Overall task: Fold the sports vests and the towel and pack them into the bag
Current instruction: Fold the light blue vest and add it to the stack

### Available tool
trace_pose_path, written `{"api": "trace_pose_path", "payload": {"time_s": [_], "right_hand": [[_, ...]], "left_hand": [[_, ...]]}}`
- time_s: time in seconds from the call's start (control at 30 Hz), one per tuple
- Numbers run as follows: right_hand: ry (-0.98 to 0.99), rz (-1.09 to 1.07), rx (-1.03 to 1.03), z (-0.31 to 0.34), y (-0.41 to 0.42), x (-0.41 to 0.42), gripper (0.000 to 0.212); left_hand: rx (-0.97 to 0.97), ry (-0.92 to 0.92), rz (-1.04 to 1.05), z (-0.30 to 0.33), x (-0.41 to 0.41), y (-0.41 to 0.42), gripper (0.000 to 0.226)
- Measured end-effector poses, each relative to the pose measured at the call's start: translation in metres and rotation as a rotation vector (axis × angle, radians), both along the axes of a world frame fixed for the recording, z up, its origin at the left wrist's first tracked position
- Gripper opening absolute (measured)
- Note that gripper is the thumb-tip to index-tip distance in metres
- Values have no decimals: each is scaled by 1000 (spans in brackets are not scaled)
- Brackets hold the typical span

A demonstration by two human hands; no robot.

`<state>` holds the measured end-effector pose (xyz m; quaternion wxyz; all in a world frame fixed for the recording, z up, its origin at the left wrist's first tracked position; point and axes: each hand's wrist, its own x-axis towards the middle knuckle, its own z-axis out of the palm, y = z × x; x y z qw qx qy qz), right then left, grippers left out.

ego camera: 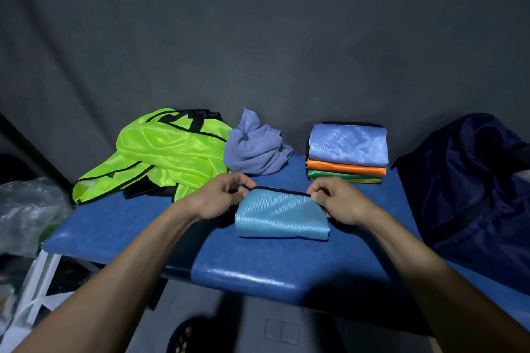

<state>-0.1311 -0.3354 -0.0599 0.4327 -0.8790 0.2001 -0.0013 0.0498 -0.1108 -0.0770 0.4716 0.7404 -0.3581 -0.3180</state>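
Note:
A light blue sports vest [281, 215], folded into a small rectangle with black trim, lies on the blue padded table [258, 264]. My left hand [220, 198] pinches its far left corner, and my right hand [335, 200] pinches its far right corner. Behind it stands a stack of folded vests [347, 152]: blue on top, then orange, then green. An unfolded neon green vest [163, 152] sprawls at the back left. The crumpled purple-blue towel [255, 149] sits beside it. A dark navy bag [470, 180] rests at the right end of the table.
A dark grey cloth backdrop hangs behind the table. Clear plastic wrapping [25, 209] and a white frame [37, 289] are off the table's left edge. A black item [149, 189] lies partly under the neon vest. The floor shows below the near edge.

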Motion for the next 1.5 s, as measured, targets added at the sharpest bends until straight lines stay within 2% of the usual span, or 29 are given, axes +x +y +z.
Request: {"api": "trace_pose_path", "payload": {"time_s": [0.13,0.23,0.33,0.47,0.53,0.63,0.7,0.77,0.83,0.9,1.03,1.07,1.13,1.23,1.3,1.37,1.5], "right_hand": [[28,-49,-49,-3,7,2,23],[50,-66,-182,-11,13,6,22],[54,-99,-347,-16,22,7,21],[81,-135,-490,-22,28,10,18],[85,-144,-506,-22,29,11,20],[75,-151,-513,-22,29,10,21],[77,-151,-522,-22,30,11,20],[76,-151,-533,-21,31,10,20],[78,-153,-540,-20,32,10,19],[78,-156,-548,-19,34,9,19],[76,-152,-573,-18,38,8,18],[75,-151,-577,-18,38,8,18],[73,-154,-581,-19,39,8,18],[82,-161,-601,-21,40,8,17],[85,-161,-610,-22,40,9,17],[88,-161,-617,-22,39,10,16],[92,-154,-622,-21,39,10,16]], "left_hand": [[-138,351,126,-2,-6,-6,19],[-193,466,129,-2,-5,-6,22],[-163,396,70,2,-4,-5,10],[-102,199,82,3,-3,-4,14],[-95,123,122,7,-3,-3,14],[-50,200,98,16,0,5,16],[67,204,45,20,4,15,20],[200,64,-1,21,4,21,17],[250,-52,-8,21,1,20,11],[200,-36,53,22,-3,17,7],[18,349,226,20,-18,5,13],[21,383,241,16,-22,3,12],[110,335,218,10,-27,1,10],[282,146,128,11,-22,0,12],[325,-24,67,15,-18,0,4],[326,-128,29,17,-17,1,8],[310,47,-27,25,-18,6,17]]}}
